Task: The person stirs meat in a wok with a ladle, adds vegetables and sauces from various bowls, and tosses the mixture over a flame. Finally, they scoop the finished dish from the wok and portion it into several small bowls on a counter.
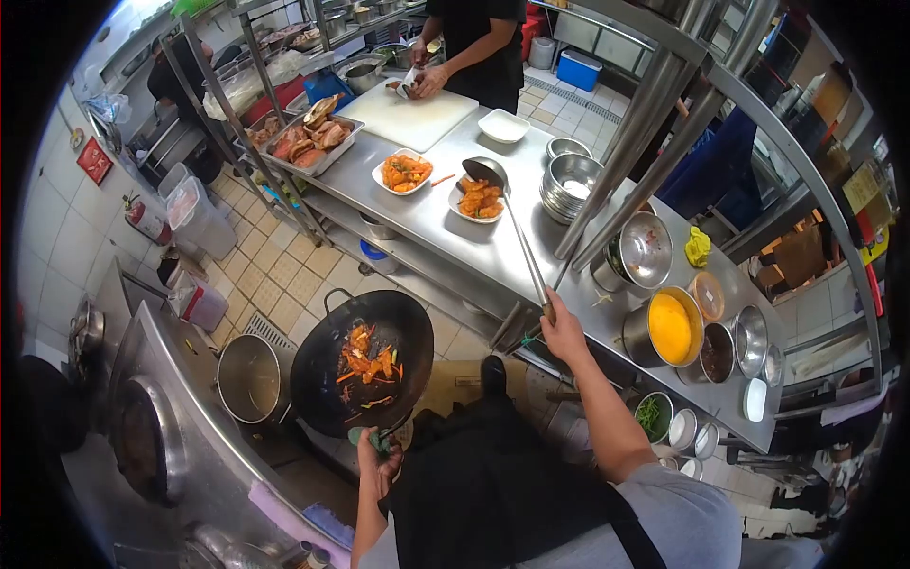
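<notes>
My right hand (565,334) is closed round the handle of a long metal ladle (519,237). The ladle's bowl is tipped over a white dish (477,217) holding orange-sauced food (480,200). In my left hand (381,462) is the handle of a black wok (318,365), with a green cloth (365,438) bunched under my fingers. Pieces of orange-sauced food (364,356) and sauce lie inside the wok, which hangs between the stove and the steel table. A second white dish (406,186) of similar food stands left of the first.
Across the steel table (431,232), a co-worker's hands (428,81) work over a white cutting board (408,112). A meat tray (310,142), stacked metal bowls (572,182) and a pot of yellow liquid (675,327) stand there too. Beside the wok is a deep pot (251,379); shelf posts (626,142) rise at right.
</notes>
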`<state>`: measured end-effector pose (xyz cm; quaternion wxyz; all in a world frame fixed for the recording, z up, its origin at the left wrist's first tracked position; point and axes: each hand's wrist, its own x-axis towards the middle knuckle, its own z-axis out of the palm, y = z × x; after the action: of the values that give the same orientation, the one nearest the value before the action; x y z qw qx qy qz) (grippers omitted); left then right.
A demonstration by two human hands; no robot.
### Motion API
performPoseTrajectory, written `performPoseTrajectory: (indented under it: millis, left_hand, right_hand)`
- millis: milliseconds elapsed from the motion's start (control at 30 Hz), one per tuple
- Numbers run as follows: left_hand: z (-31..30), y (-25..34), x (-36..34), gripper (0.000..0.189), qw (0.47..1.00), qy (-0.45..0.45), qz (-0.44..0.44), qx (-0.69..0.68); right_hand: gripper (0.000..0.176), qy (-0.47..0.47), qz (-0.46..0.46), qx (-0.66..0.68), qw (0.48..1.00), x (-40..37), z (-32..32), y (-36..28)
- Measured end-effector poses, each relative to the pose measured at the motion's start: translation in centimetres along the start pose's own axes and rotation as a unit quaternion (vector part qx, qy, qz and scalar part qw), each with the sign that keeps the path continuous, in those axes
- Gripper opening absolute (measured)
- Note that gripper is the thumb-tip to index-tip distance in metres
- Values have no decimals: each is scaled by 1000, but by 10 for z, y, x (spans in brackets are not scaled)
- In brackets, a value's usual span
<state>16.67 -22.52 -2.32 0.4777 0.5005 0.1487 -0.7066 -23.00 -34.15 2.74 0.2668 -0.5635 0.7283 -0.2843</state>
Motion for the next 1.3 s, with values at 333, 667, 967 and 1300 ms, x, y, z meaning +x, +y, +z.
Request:
performPoseTrajectory:
  millis: [333, 667, 967, 1300]
  left_hand:
    - [-1, 2, 24, 15, 998, -34, -50, -33]
    - [18, 6, 26, 21, 999, -31, -11, -30]
    - [-6, 8, 19, 19, 998, 22, -7, 52]
    - [-6, -14, 99, 16, 967, 148, 96, 183]
  right_hand:
    - [57, 7, 25, 241, 970, -14, -5, -12]
    - [52, -342, 169, 377, 844, -74, -1, -90]
    - [55, -276, -116, -157, 941, -25, 94, -67]
    - [52, -561, 363, 394, 631, -77, 63, -72]
